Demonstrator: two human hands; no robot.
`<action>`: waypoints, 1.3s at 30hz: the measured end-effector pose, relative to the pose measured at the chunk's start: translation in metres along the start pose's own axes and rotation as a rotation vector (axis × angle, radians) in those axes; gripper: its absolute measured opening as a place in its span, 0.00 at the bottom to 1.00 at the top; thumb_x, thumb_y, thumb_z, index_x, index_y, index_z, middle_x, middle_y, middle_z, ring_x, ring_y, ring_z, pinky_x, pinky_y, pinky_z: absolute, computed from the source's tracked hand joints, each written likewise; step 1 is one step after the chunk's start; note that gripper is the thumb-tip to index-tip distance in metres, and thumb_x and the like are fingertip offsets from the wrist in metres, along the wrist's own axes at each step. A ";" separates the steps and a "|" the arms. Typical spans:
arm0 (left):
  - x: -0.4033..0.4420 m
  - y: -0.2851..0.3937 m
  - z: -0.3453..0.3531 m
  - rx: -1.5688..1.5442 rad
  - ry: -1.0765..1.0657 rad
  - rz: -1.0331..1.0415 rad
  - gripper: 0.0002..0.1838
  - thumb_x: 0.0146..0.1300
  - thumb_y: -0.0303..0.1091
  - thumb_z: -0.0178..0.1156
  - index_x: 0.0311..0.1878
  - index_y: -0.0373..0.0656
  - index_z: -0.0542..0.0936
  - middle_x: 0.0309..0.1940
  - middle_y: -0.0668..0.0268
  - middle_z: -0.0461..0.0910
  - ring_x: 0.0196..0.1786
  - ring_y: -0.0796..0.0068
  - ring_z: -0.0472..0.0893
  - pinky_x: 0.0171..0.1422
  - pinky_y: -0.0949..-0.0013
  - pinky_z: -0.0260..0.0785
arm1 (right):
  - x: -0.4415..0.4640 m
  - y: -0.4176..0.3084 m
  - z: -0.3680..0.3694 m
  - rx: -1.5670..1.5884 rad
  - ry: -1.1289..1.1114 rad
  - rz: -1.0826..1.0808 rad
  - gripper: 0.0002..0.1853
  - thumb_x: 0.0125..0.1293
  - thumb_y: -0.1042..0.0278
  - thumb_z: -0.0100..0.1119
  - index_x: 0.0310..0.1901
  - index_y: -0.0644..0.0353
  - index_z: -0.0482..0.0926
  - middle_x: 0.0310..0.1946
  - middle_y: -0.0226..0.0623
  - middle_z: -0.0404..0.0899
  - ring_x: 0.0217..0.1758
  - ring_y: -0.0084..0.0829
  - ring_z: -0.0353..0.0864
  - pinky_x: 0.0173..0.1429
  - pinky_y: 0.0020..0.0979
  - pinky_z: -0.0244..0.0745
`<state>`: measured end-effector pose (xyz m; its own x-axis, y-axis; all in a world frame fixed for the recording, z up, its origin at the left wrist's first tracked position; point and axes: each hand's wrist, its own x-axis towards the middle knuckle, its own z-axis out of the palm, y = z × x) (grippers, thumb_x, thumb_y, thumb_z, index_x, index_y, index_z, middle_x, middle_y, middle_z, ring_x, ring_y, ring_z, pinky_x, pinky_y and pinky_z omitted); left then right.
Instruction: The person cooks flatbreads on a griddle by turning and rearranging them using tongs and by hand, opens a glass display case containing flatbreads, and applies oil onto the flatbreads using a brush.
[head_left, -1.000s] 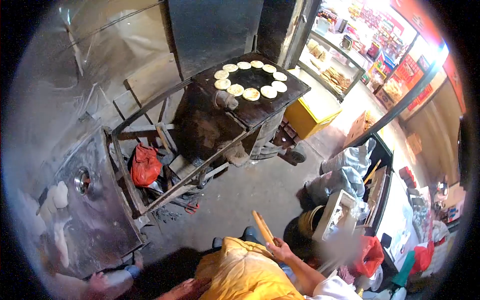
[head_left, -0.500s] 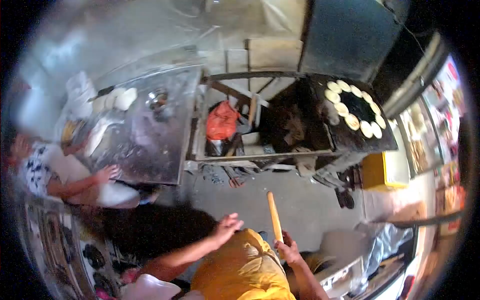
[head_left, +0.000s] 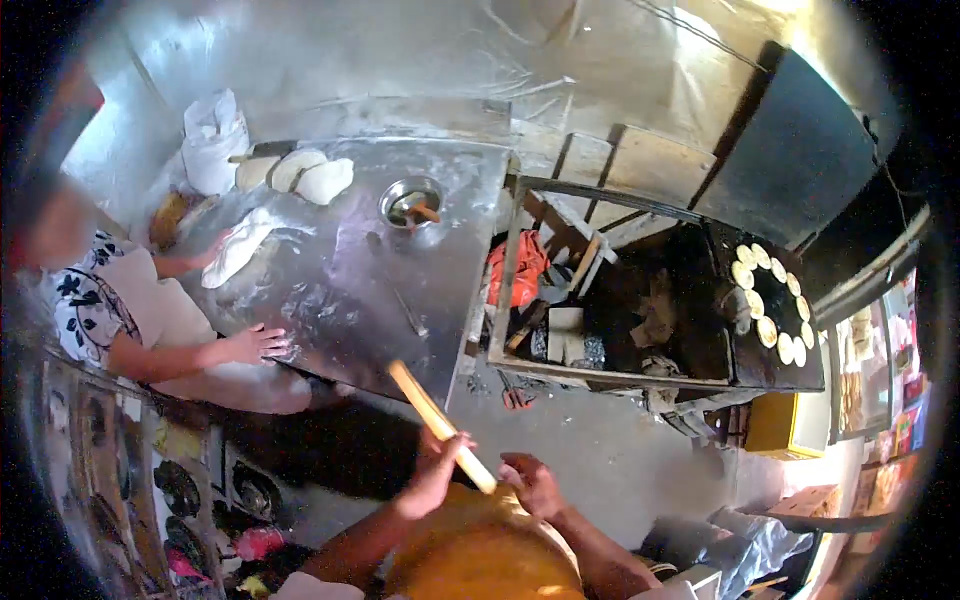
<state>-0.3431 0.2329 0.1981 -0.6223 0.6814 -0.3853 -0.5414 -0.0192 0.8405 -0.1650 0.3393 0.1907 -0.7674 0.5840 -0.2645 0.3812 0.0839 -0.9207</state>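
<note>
My left hand (head_left: 436, 468) is wrapped round a wooden rolling pin (head_left: 438, 418), which slants up and to the left in front of my yellow-clad body. The pin's far end reaches the near edge of the metal table (head_left: 350, 330). Beside the pin's near end is my right hand (head_left: 532, 486), apart from the wood, with its fingers loosely bent and nothing seen in them.
At the left, a co-worker's hand (head_left: 258, 345) rests on the table near a strip of dough (head_left: 238, 250). Flattened dough (head_left: 325, 182) and a steel bowl (head_left: 410, 203) lie farther back. Round breads (head_left: 767, 330) ring the dark griddle (head_left: 790, 378) at right.
The rolling pin has passed from my right hand to my left and swung leftward toward the table. My view has turned left, bringing the table closer.
</note>
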 end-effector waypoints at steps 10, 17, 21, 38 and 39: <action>0.028 0.069 -0.165 0.143 0.250 -0.113 0.48 0.58 0.31 0.68 0.75 0.45 0.47 0.54 0.59 0.68 0.51 0.66 0.75 0.57 0.62 0.73 | 0.287 -0.063 0.114 -0.738 0.109 -0.375 0.30 0.63 0.57 0.60 0.65 0.57 0.67 0.56 0.47 0.70 0.58 0.51 0.71 0.58 0.47 0.72; 0.030 0.090 -0.163 0.299 0.147 0.021 0.56 0.56 0.27 0.70 0.78 0.49 0.40 0.67 0.56 0.58 0.60 0.65 0.70 0.60 0.60 0.72 | 0.335 -0.087 0.126 -0.872 0.072 0.065 0.21 0.68 0.64 0.48 0.61 0.60 0.69 0.53 0.51 0.76 0.44 0.47 0.81 0.46 0.44 0.80; 0.088 0.063 -0.197 0.950 0.096 0.337 0.53 0.57 0.29 0.67 0.79 0.42 0.43 0.75 0.52 0.51 0.73 0.56 0.59 0.71 0.55 0.62 | 0.258 -0.069 0.082 -0.736 -0.020 0.067 0.15 0.66 0.66 0.48 0.53 0.59 0.73 0.41 0.53 0.81 0.38 0.54 0.81 0.45 0.51 0.78; 0.157 0.101 0.000 1.717 0.046 0.675 0.47 0.60 0.32 0.64 0.78 0.42 0.50 0.75 0.44 0.54 0.78 0.44 0.52 0.79 0.49 0.46 | -0.252 0.115 -0.007 0.494 1.119 0.726 0.11 0.62 0.70 0.51 0.44 0.65 0.77 0.22 0.30 0.73 0.23 0.24 0.71 0.25 0.28 0.65; 0.141 0.075 0.020 1.585 -0.138 0.622 0.45 0.59 0.32 0.65 0.77 0.41 0.52 0.74 0.45 0.57 0.77 0.45 0.55 0.79 0.51 0.48 | -0.263 0.130 -0.014 0.558 1.098 0.760 0.09 0.64 0.69 0.52 0.42 0.63 0.77 0.22 0.29 0.73 0.22 0.23 0.70 0.24 0.28 0.63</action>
<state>-0.4604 0.3425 0.2147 -0.4108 0.9078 0.0840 0.8482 0.3467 0.4005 0.0933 0.2077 0.1441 0.3988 0.6777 -0.6178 0.0649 -0.6928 -0.7182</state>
